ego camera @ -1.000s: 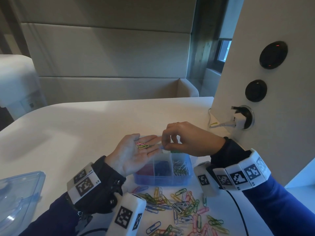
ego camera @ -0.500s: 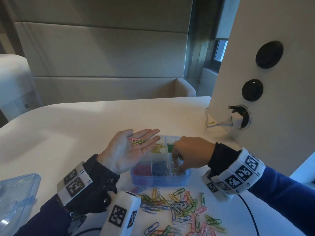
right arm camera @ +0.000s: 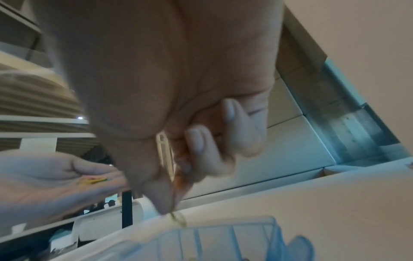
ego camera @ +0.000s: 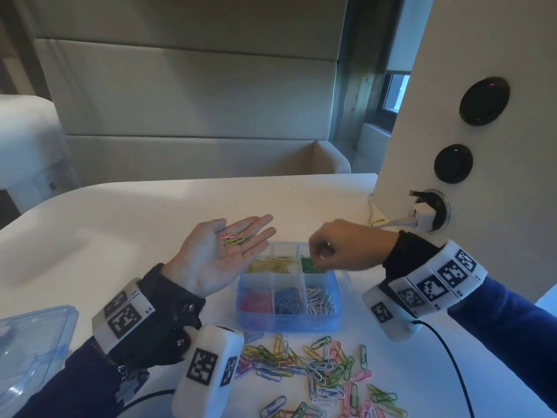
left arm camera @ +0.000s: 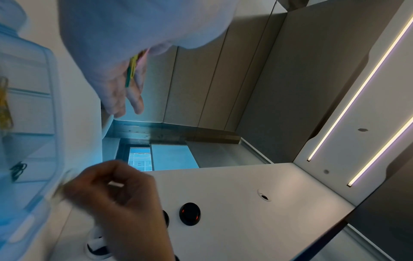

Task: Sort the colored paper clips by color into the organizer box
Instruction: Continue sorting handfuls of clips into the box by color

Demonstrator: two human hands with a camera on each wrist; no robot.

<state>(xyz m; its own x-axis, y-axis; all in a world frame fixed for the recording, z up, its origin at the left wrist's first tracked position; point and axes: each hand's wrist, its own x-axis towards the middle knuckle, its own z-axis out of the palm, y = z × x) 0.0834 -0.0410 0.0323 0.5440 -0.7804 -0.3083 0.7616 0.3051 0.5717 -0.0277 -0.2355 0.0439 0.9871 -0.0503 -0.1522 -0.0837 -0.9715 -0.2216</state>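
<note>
We see the organizer box [ego camera: 288, 322] partly filled by color, a loose pile of paper clips [ego camera: 319, 369] unsorted beneath our wrists. Our left hand [ego camera: 217, 254] lies flat, a few clips [ego camera: 231, 238] on its fingers; our right hand [ego camera: 343, 247] pinches a clip [right arm camera: 178, 219] just above the box.

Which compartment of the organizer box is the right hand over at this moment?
The right hand is over the far-right compartment, the only one holding green clips; yellow lies beside it, with pink, blue and white in the near row.
</note>
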